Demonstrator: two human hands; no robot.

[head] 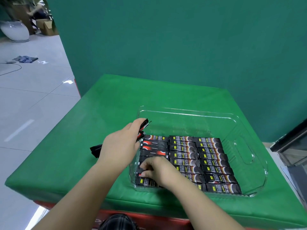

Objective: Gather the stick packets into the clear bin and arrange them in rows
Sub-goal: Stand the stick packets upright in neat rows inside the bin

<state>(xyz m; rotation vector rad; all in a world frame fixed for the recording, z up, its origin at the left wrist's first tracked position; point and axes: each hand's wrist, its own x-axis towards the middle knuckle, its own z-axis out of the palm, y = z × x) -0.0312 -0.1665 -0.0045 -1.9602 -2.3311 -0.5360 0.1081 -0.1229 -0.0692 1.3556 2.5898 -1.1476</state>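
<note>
A clear plastic bin (pixel 249 156) stands on the green-covered table (pixel 99 123). Inside it, several dark stick packets (pixel 211 156) lie flat in three side-by-side rows that fill the near part of the bin floor. My left hand (pixel 121 145) hovers at the bin's left rim and grips a bundle of packets (pixel 95 151) whose ends stick out on both sides of the fist. My right hand (pixel 157 171) reaches into the left row, and its curled fingers pinch a packet (pixel 146 180) lying there.
The far part of the bin floor (pixel 182 125) holds no packets. A teal backdrop (pixel 182 47) rises behind the table. Grey tiled floor (pixel 33 105) lies to the left, with a white vase (pixel 15 31) and a cardboard box (pixel 47 27) far off. A dark case edge (pixel 292 146) stands at right.
</note>
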